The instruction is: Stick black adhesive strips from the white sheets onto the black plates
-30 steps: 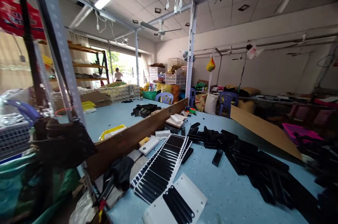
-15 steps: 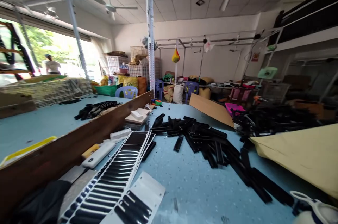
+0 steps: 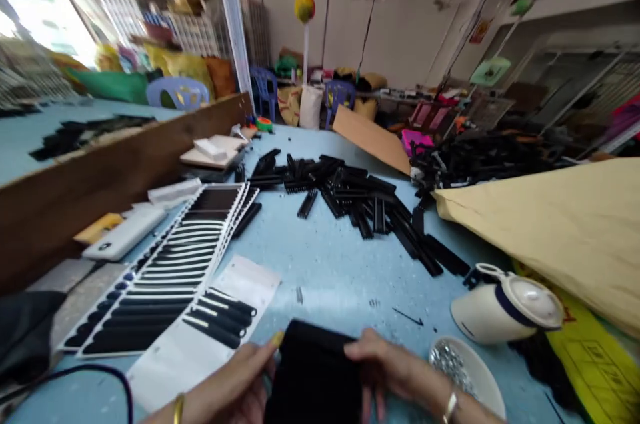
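- You hold the black cloth piece (image 3: 314,371) at the table's near edge, low centre of view.
- Your left hand (image 3: 240,381) pinches its left side, your right hand (image 3: 385,367) its right, fingers closed on it, seemingly to keep it flat.
- Sticker sheets (image 3: 170,264) lie left within reach; white bowl (image 3: 467,377) and white jug (image 3: 505,307) right.

Likely a small assembly workshop: black plastic strips (image 3: 360,201) heaped on worktable (image 3: 340,264).
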The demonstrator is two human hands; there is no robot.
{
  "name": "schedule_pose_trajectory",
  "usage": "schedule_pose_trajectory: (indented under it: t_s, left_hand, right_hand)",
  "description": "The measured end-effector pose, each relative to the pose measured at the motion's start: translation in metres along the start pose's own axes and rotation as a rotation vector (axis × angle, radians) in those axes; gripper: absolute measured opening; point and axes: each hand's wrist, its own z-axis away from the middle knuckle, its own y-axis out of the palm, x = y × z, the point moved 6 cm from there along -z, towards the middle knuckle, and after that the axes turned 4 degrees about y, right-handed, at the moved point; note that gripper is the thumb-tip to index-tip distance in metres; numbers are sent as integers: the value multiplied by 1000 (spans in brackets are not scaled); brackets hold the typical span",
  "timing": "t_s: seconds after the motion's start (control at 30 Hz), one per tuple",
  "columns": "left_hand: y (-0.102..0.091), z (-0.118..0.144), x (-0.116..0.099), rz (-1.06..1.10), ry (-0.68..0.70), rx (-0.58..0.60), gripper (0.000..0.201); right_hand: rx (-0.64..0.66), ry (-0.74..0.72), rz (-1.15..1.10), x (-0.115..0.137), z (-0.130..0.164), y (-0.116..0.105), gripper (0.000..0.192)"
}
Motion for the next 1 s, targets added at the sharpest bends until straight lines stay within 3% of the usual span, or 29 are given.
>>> schedule_pose_trajectory:
  t_s: [0.03,0.07,0.13,0.2,0.33,0.47,0.57,0.67,0.8,0.87,1.0]
  left_hand:
    - [1,-4,4,68,-53,6,55]
    - [1,-7,6,128,-87,22,55]
    - [2,-10,5,212,-116,62,49]
    - [2,-11,4,235,-103,94,42]
    - [2,-16,15,138,-56,25,47]
    - [5,-20,23,75,38,-87,41]
    - [7,-21,21,78,114,-99,32]
    - [8,-23,19,-16,134,-135,30]
    - [11,-19,15,-182,149,-168,27]
    - [8,-12,8,-327,254,-214,22]
    - [-4,9,-19,-685,671,-428,22]
  right_hand:
    - [210,130,-109,-6,-6,8,61]
    - [282,189,-215,-7,-10,9,64]
    - [383,270,-333,-5,-16,10,66]
    - [381,296,-360,-3,-18,7,70]
    - [311,280,-399,-9,-17,5,78]
    - [132,173,-480,-23,-12,3,52]
    - [-4,139,-513,-30,-7,2,50]
    - [-38,193,-416,-31,-8,7,49]
    - [-80,241,-273,-26,-12,4,62]
    - [-131,210,-273,-23,-8,-2,62]
    - [-235,82,-327,-20,10,-8,60]
